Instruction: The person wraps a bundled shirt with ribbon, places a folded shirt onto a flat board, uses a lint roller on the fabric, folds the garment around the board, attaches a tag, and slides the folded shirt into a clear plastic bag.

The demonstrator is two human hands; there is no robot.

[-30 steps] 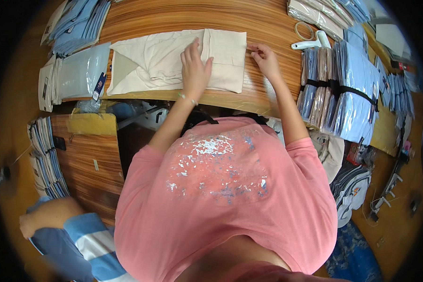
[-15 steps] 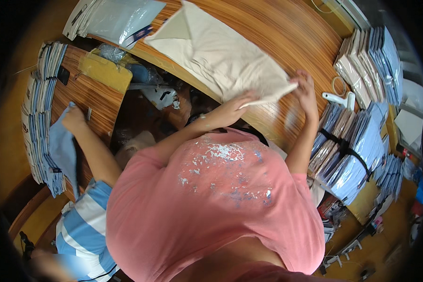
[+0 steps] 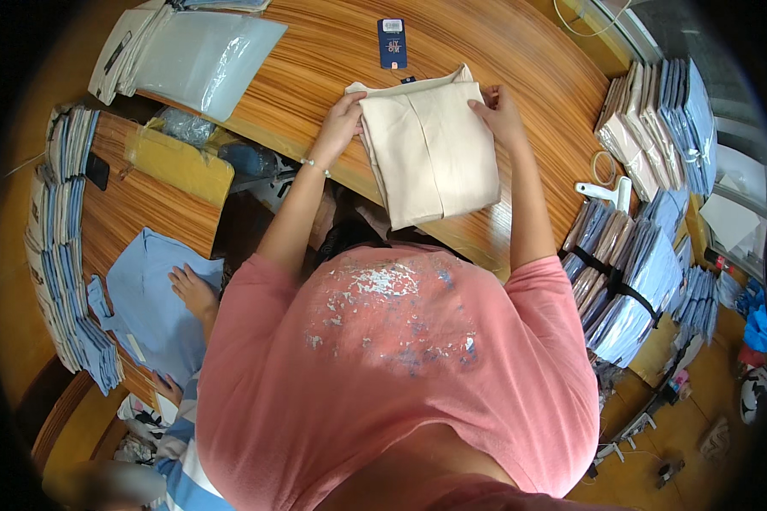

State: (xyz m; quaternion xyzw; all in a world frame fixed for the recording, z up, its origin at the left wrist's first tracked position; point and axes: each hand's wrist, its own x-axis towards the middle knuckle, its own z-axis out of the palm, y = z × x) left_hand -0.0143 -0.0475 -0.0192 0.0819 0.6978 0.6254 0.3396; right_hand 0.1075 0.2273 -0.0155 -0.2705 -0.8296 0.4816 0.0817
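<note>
A cream-coloured garment (image 3: 435,157), folded into a rough rectangle, lies in front of me on the wood-grain table (image 3: 315,60). It looks like a shirt, with a crease running down its middle. My left hand (image 3: 343,121) grips its upper left edge, fingers closed on the cloth. At the upper right edge, my right hand (image 3: 499,117) pinches the fabric, thumb on top and fingers partly hidden. Just beyond the garment's far edge lies a dark blue hang tag (image 3: 392,44).
At the right stand stacks of bagged folded shirts (image 3: 626,281), a white tape dispenser (image 3: 605,189) and a tape roll (image 3: 603,168). Plastic-wrapped packs (image 3: 204,60) lie far left. A co-worker's hand (image 3: 194,289) rests on a blue shirt (image 3: 149,289) beside a long shirt stack (image 3: 68,230).
The cream garment, spread loosely and swinging before, now lies folded and squared. My left hand moved up and left, my right hand left. The hang tag now shows; the co-worker's blue shirt is spread out.
</note>
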